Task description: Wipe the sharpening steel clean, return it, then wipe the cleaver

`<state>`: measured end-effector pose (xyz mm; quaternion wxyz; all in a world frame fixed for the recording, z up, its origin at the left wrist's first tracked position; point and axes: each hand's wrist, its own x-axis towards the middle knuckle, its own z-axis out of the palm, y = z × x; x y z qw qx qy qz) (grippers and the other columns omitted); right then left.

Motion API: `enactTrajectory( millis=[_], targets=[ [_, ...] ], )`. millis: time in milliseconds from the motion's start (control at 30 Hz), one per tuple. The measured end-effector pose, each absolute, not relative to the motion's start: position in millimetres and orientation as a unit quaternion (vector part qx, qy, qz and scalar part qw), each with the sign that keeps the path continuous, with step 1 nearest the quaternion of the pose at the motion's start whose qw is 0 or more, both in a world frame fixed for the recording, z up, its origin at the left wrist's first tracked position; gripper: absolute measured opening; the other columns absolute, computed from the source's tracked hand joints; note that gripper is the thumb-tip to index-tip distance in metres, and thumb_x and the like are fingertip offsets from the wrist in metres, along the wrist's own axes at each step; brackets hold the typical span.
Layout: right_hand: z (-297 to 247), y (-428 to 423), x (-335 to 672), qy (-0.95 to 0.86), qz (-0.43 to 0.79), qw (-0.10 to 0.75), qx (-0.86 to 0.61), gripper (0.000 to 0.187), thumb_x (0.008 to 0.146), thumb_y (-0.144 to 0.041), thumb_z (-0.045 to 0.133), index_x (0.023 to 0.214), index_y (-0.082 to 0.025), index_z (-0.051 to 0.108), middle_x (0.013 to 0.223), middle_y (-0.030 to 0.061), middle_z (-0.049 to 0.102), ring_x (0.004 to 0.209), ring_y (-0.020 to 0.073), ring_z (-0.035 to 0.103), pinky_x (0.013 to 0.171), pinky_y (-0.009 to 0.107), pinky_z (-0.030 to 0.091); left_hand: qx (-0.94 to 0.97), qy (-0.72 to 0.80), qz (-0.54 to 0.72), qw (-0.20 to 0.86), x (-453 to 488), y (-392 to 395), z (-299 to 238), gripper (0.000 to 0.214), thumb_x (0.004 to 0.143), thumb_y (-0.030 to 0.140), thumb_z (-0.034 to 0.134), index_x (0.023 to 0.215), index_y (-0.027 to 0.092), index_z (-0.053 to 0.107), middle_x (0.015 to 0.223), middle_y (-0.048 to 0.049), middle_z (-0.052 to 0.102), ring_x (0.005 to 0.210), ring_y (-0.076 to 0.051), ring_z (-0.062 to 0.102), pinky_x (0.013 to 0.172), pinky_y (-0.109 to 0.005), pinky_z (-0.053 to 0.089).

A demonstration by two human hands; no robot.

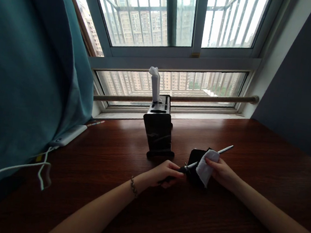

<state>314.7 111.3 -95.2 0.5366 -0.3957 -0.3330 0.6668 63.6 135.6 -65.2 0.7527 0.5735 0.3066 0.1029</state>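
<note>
My left hand (167,173) is closed round the black handle of a thin silver rod (226,149), which slants up to the right above the tabletop. With my right hand (223,171) I pinch a folded white tissue (207,165) against the rod, covering its middle part. The rod's far end sticks out beyond the tissue. Behind the rod and tissue is a flat black piece (196,156); whether it is joined to the rod I cannot tell. A black tissue box (158,131) stands upright just beyond my left hand, a white tissue (155,84) poking from its top.
The reddish-brown wooden table (102,185) reaches to the window ledge. A white power strip (70,136) with white cables (6,170) lies at the left beside the blue curtain (38,62). A rail (216,100) crosses the window, and a dark wall (301,95) bounds the right.
</note>
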Motion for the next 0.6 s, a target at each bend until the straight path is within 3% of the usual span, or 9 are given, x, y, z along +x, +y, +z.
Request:
enactTrajectory(
  millis=[600],
  targets=[
    [-92.2,110.3,313.8,-0.352,0.654,0.531,-0.409,0.03,0.061,-0.034,0.079,0.081,-0.018,0.063,0.082,0.0047,0.068,0.078,0.0227,0.064,0.076,0.035,0.05,0.595,0.307,0.109,0.735,63.9,133.7,-63.6,0.032,0.073,0.043,0.066,0.075,0.015,0.052,0.046,0.0079,0.041,0.031,-0.003,0.03,0.029,-0.016,0.019]
  ],
)
